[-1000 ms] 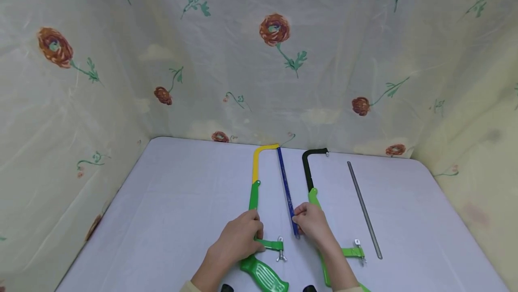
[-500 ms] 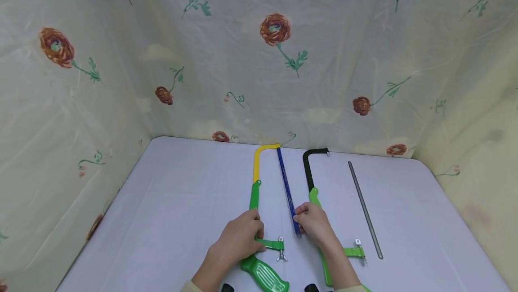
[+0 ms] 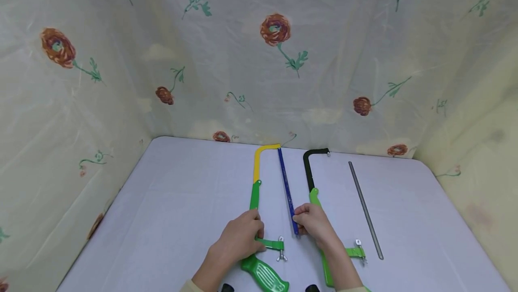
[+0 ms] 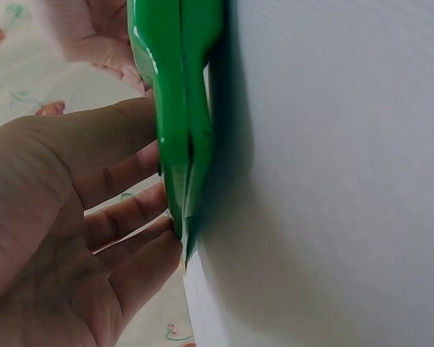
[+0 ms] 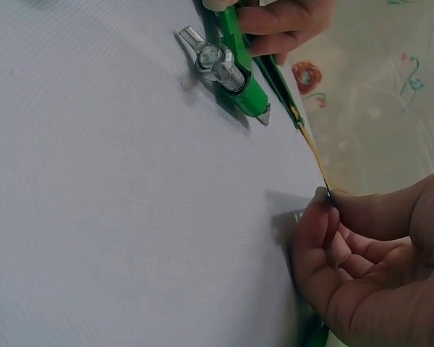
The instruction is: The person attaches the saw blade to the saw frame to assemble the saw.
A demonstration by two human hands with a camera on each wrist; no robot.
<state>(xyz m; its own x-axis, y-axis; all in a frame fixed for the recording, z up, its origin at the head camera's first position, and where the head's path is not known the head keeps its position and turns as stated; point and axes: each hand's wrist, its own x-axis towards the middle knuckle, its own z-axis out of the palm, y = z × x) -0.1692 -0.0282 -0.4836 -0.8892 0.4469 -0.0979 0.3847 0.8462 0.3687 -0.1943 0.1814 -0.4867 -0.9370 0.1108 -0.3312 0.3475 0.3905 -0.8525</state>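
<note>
Roughly midway: left hand (image 3: 238,238) grips yellow-green hacksaw frame (image 3: 256,179) near the surface's front edge, right hand (image 3: 313,223) pinches blue blade's (image 3: 286,188) near end, far end at frame tip, near end not yet on wing-nut post (image 3: 280,249).

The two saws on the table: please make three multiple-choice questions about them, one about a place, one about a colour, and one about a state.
1. Where does the loose grey blade lie?
A. Right of the black saw
B. Between the two saws
C. Left of the yellow saw

2. What colour is the blade that the right hand pinches?
A. Red
B. Blue
C. White

3. What is the left hand doing?
A. Lying flat on the table
B. Raised in the air
C. Holding the yellow saw near its handle

Answers:
1 A, the grey blade lies alone on the far right.
2 B, the strip at the fingertips is blue.
3 C, its fingers curl round the green frame.
</note>
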